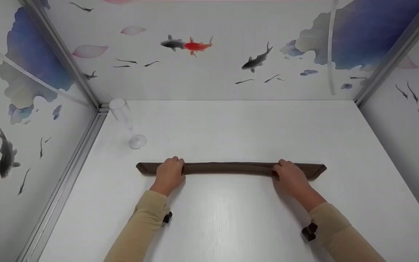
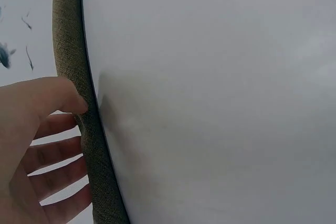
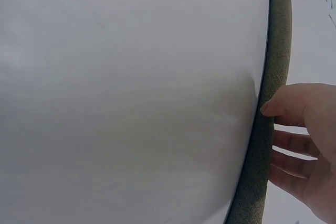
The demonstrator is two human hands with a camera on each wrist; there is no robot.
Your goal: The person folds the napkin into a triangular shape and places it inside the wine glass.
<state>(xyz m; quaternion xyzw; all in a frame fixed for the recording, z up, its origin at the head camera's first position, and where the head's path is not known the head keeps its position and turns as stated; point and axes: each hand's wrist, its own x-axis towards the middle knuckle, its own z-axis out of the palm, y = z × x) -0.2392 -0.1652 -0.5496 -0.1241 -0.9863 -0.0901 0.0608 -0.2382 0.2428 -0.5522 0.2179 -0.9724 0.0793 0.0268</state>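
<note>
A long brown mat (image 1: 227,168), rolled or folded into a narrow strip with a dark edge, lies crosswise before me. My left hand (image 1: 170,172) grips it near its left end, and my right hand (image 1: 290,176) holds it toward the right end. In the left wrist view, the thumb presses the near face of the brown strip (image 2: 71,35) while the fingers reach behind it. The right wrist view shows the same kind of grip, thumb on the textured strip (image 3: 277,35) and fingers at its far side. Between the hands, the strip bows slightly.
A clear stemmed glass (image 1: 137,142) stands upright at the back left of the white table (image 1: 231,214). White panels (image 1: 216,72) printed with fish and blue patches enclose the table at the back and both sides, with metal rails (image 1: 64,54) along the corners.
</note>
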